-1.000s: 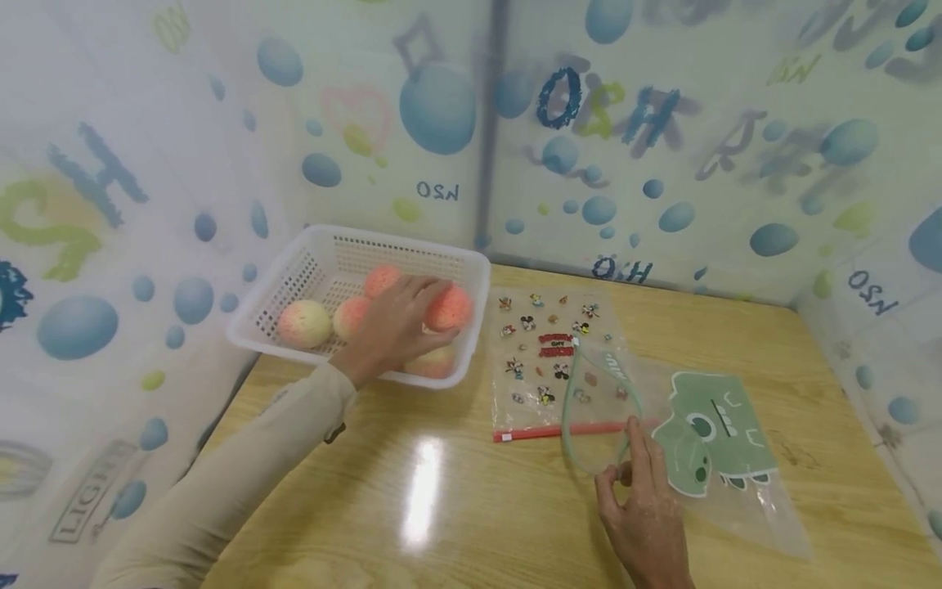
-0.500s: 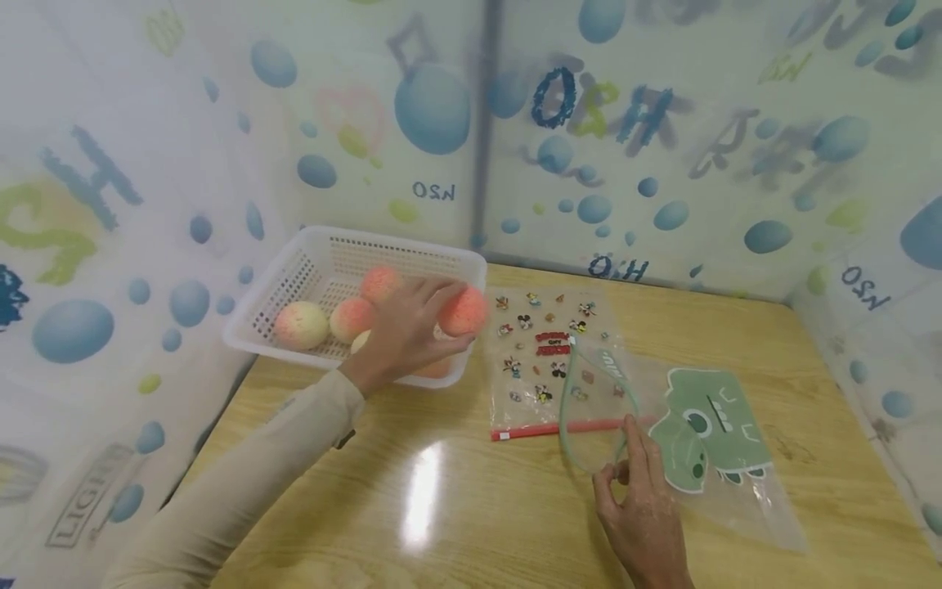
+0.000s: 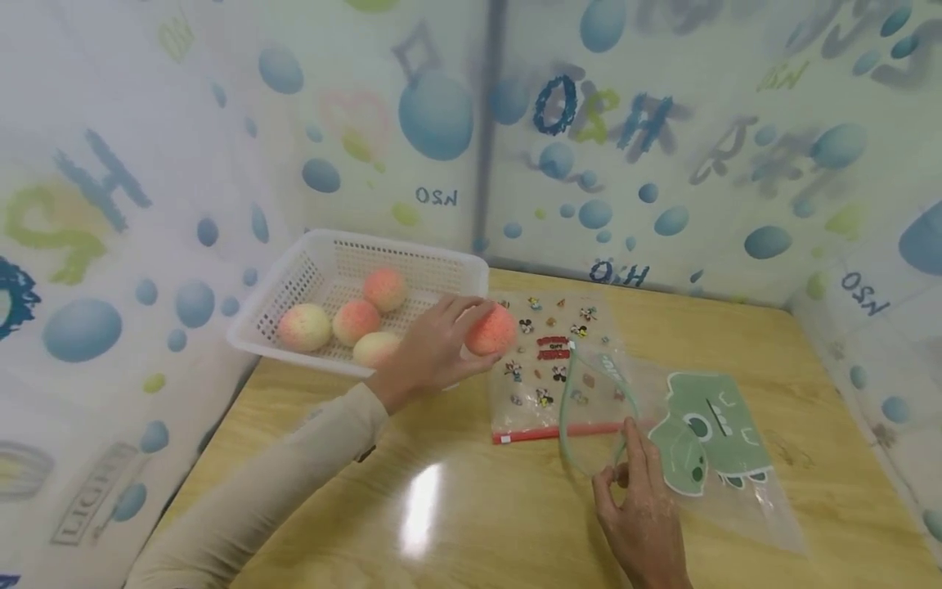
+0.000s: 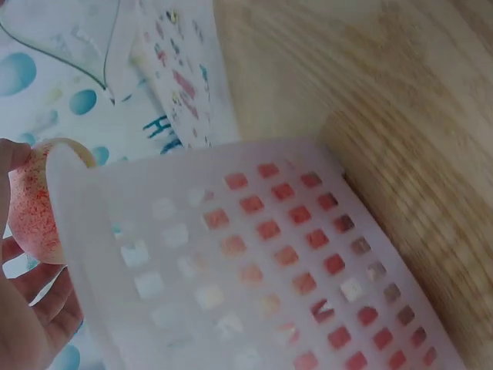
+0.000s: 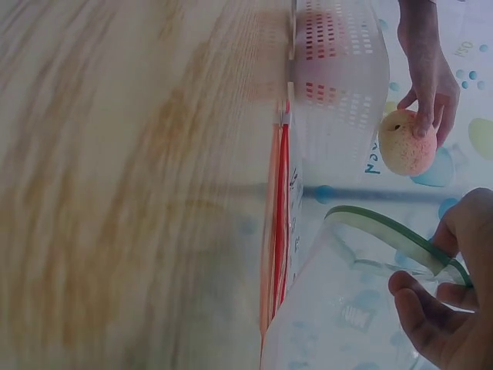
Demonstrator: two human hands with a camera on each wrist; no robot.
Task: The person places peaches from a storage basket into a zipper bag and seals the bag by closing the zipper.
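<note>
My left hand (image 3: pixel 427 352) grips a red-and-cream speckled peach (image 3: pixel 493 330) over the right end of a white perforated basket (image 3: pixel 397 243). The left wrist view shows this peach (image 4: pixel 37 208) beside the basket's rim, the fingers curled around it. Several more peaches (image 3: pixel 356 321) lie inside the basket. With thumb and fingers, my right hand (image 3: pixel 643 511) pinches the green-edged mouth of a clear zip bag (image 3: pixel 736 433) printed with a green cartoon creature. That mouth gapes as a loop, and its green edge (image 5: pixel 385 226) stands raised in the right wrist view.
Under the green bag's mouth lies another clear bag (image 3: pixel 545 393), printed with small cartoon figures, with a red zip strip (image 3: pixel 537 433). Both bags lie on a wooden table (image 3: pixel 353 491). Patterned curtains (image 3: pixel 662 188) enclose its back and sides.
The left hand has lifted the peach from the basket's right end and carried it rightward past the rim, towards the bags. The right hand has held still on the bag's mouth.
</note>
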